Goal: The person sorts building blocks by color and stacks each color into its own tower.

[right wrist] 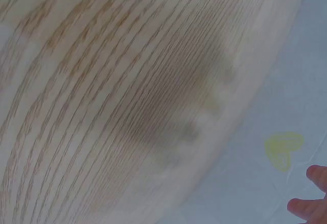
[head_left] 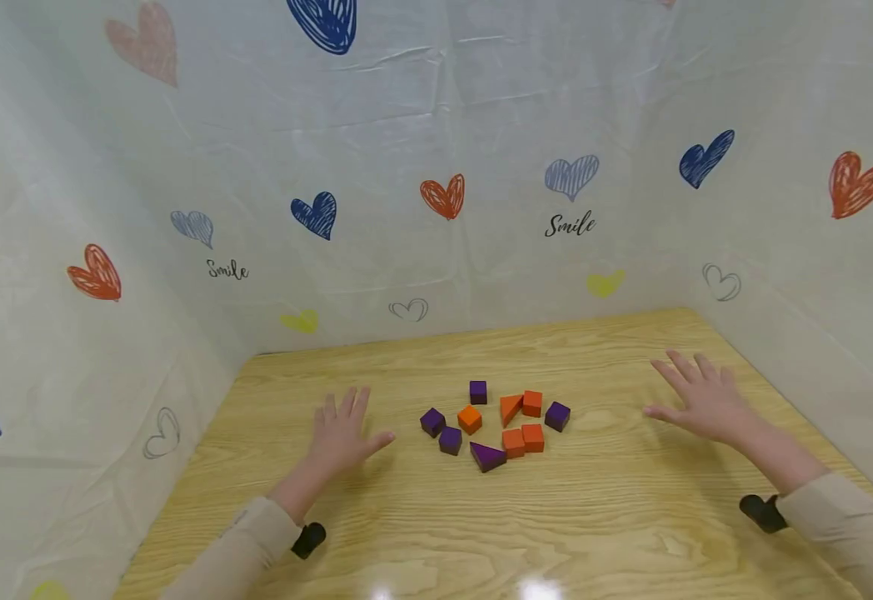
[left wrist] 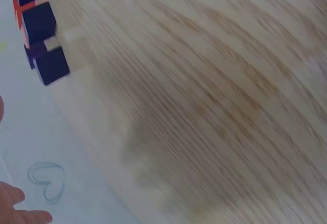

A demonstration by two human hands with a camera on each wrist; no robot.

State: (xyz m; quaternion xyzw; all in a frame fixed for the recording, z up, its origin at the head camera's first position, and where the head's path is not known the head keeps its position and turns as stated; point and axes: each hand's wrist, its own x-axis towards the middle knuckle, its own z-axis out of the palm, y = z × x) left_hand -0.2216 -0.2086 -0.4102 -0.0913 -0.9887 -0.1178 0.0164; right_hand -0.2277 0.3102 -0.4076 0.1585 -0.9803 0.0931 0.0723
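Observation:
Several purple and orange blocks lie loosely grouped at the middle of the wooden table. Purple cubes [head_left: 432, 422] sit toward the left of the group, with another purple cube [head_left: 557, 416] at its right end. Among them are an orange cube [head_left: 470, 419], red-orange cubes [head_left: 532, 437], an orange triangular block [head_left: 510, 408] and a purple triangular block [head_left: 487, 456]. Left of the group, my left hand [head_left: 342, 437] hovers with fingers spread, holding nothing. My right hand [head_left: 702, 402], also spread and holding nothing, is farther off to the right. Fingertips [left wrist: 33, 217] show at the left wrist view's corner.
The light wooden table [head_left: 436, 533] runs back to a white sheet [head_left: 376, 125] printed with hearts and "Smile", which also hangs at both sides. A dark wrist device [head_left: 308, 541] is on the left sleeve, and another [head_left: 762, 513] on the right.

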